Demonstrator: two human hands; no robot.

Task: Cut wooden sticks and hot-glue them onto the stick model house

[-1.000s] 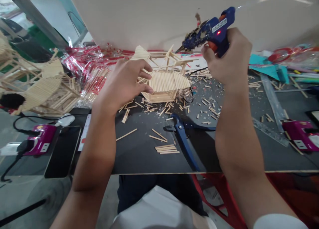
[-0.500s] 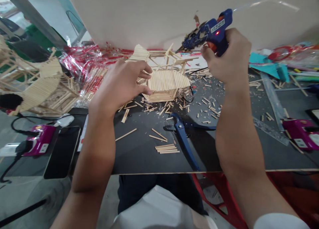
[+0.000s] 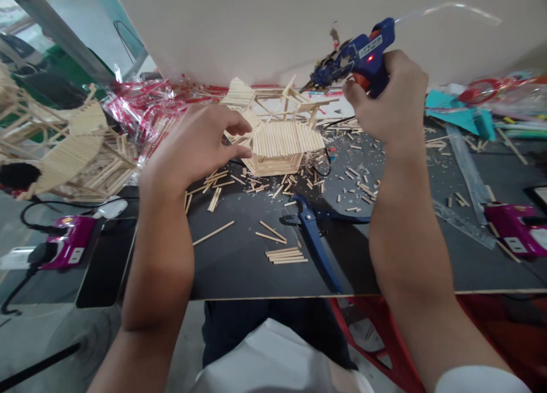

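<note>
In my right hand [image 3: 391,99] is a blue hot glue gun [image 3: 356,60] with a lit red light; a clear glue stick [image 3: 453,8] sticks out of its back. Its tip points down to the left, above the rear frame of a small wooden stick model [image 3: 286,139] with slatted roof panels. Beside the model's left end, my left hand [image 3: 200,142] has thumb and fingers apart, with nothing seen between them. Whether its fingertips touch the roof edge I cannot tell. Blue cutting pliers [image 3: 318,239] lie on the dark table [image 3: 239,273] in front.
Several cut sticks [image 3: 286,255] lie near the front edge, with offcuts scattered around the model. Another stick model [image 3: 72,154] stands at left, near a phone [image 3: 106,262] and a purple power socket [image 3: 70,239]. Red plastic wrappers [image 3: 145,105] pile up behind. A second purple socket [image 3: 517,228] is at right.
My left hand has moved a little left, away from the model's roof, uncovering more of its left side. The glue gun has shifted slightly left and down in my right hand.
</note>
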